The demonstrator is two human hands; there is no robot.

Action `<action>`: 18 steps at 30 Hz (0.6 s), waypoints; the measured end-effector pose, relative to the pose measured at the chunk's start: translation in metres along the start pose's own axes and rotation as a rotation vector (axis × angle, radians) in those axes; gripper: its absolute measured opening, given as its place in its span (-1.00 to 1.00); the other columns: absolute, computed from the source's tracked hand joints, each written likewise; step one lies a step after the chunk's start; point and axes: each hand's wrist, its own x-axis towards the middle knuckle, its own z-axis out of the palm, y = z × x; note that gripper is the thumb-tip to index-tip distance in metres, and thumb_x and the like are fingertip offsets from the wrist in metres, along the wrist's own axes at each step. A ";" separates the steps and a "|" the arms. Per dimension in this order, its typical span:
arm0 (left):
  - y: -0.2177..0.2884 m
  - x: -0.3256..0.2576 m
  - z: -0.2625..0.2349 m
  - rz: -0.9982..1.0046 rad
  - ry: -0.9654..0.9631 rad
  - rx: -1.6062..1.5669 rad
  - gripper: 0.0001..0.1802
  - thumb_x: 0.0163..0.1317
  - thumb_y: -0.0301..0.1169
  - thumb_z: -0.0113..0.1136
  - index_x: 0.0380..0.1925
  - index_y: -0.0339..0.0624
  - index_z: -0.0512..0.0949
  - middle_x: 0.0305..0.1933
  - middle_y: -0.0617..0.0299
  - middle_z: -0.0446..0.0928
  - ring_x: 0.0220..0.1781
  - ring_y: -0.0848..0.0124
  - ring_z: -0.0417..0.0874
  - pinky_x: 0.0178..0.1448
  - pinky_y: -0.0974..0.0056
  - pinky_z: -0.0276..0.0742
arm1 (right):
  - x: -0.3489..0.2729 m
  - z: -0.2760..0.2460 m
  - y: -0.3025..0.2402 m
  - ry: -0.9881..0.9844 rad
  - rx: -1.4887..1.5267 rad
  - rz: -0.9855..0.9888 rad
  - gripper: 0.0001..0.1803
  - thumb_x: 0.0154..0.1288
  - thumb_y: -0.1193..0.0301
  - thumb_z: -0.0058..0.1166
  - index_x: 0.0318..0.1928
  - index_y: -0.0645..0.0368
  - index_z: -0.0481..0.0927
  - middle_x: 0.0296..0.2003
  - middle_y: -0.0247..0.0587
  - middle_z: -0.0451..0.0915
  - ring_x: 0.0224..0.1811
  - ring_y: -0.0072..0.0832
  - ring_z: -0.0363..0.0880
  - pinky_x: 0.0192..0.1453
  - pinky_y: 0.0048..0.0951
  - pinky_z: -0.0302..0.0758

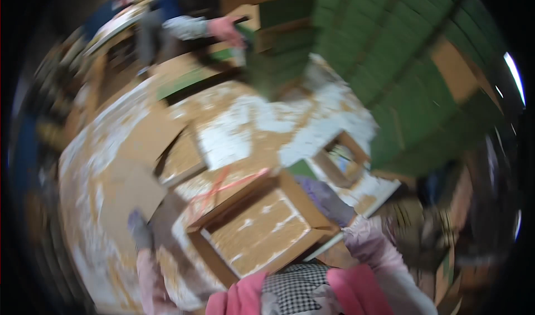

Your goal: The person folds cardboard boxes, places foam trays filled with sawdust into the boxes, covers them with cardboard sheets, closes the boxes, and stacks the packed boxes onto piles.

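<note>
Near me on the worktable stands a cardboard box frame (223,262) with open top, its walls upright around a wood-coloured, white-streaked surface. My right hand (325,199), in a purple glove, lies along the outside of its right wall with the fingers stretched out and blurred. To the left, my left hand (140,229), in a greyish-purple glove, is closed at the edge of a flat brown cardboard sheet (131,195). The thumb shows on the sheet; the other fingers are mostly hidden. Beyond the frame lies pinkish-red strapping (220,184).
The worktable (225,139) is wood with patchy white paint. A small cardboard box (340,161) sits right of the frame. Green cartons (401,120) are stacked high at the right. Across the table, a co-worker's pink-gloved hand (225,30) is beside a green open carton (284,42).
</note>
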 end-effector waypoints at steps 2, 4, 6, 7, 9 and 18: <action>0.013 0.017 -0.029 -0.014 0.051 0.048 -0.39 0.19 -0.25 0.12 0.19 -0.36 0.32 0.18 -0.09 0.43 0.20 0.02 0.45 0.28 0.11 0.34 | -0.045 -0.010 0.038 -0.001 0.364 0.409 -0.58 0.27 0.39 -0.03 0.14 0.17 0.45 0.08 0.10 0.48 0.08 -0.15 0.51 0.09 -0.25 0.48; 0.040 0.035 -0.083 -0.167 0.021 -0.077 -0.51 0.24 -0.24 0.07 0.13 -0.24 0.42 0.07 -0.08 0.51 0.09 0.06 0.54 0.14 0.13 0.44 | -0.036 -0.056 0.038 0.150 0.020 0.638 -0.56 0.33 0.21 -0.08 0.02 0.29 0.53 -0.14 0.05 0.60 -0.11 -0.23 0.59 0.02 -0.31 0.48; 0.082 0.072 -0.155 -0.196 -0.187 -0.028 -0.60 0.26 -0.25 0.05 0.06 -0.18 0.49 -0.03 -0.07 0.55 0.01 0.08 0.57 0.06 0.11 0.46 | -0.037 -0.083 0.075 0.146 -0.498 0.791 -0.61 0.23 0.24 -0.02 -0.08 0.29 0.58 -0.10 -0.01 0.61 -0.07 -0.16 0.59 0.04 -0.26 0.49; 0.096 0.082 -0.176 -0.257 -0.391 0.036 -0.67 0.28 -0.26 0.03 -0.02 -0.11 0.56 -0.13 -0.05 0.60 -0.07 0.09 0.61 -0.03 0.10 0.49 | -0.031 -0.094 0.096 0.057 -0.504 0.813 -0.63 0.21 0.28 -0.03 -0.08 0.26 0.58 -0.09 -0.05 0.61 -0.05 -0.16 0.60 0.06 -0.25 0.48; 0.069 0.093 -0.158 -0.122 -0.270 -0.023 -0.71 0.27 -0.25 0.05 -0.09 -0.10 0.59 -0.21 -0.03 0.60 -0.13 0.09 0.61 -0.08 0.09 0.49 | -0.026 -0.091 0.137 -0.023 -0.496 0.827 -0.65 0.18 0.31 -0.03 -0.09 0.23 0.58 -0.07 -0.09 0.62 -0.03 -0.17 0.60 0.08 -0.25 0.48; 0.196 0.014 -0.335 0.082 0.520 -0.208 -0.71 0.31 -0.50 0.08 0.01 -0.34 0.47 -0.06 -0.05 0.46 -0.07 0.08 0.52 -0.04 0.20 0.45 | -0.036 -0.074 0.247 -0.541 -0.743 0.721 -0.53 0.03 0.20 0.16 -0.08 0.25 0.58 -0.01 0.03 0.57 0.05 -0.21 0.56 0.11 -0.26 0.47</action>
